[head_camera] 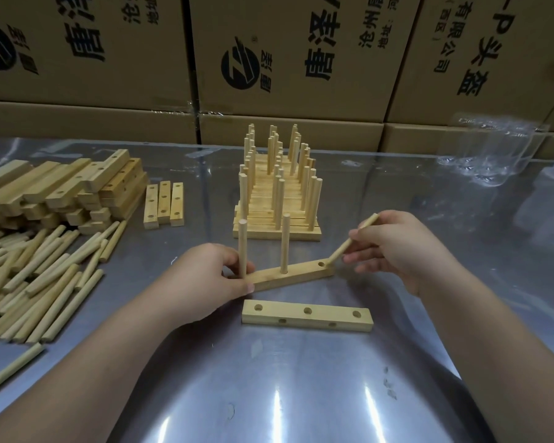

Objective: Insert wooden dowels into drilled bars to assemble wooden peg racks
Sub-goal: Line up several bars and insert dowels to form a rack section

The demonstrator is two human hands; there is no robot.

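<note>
A drilled wooden bar [296, 274] lies slanted on the metal table [269, 394], with two dowels standing upright in its left and middle holes. My left hand [205, 276] grips the bar's left end beside the first dowel. My right hand [400, 247] holds a third dowel [352, 239] tilted, its lower tip at the rim of the bar's right hole. An empty bar [307, 316] with three top holes lies flat just in front.
Finished peg racks [277, 190] are stacked behind the bar. Loose dowels [36, 273] are heaped at left, behind them a pile of drilled bars [61, 190] and three short bars [163, 204]. Clear plastic cups [490, 148] lie at back right. Cardboard boxes [269, 59] wall the rear.
</note>
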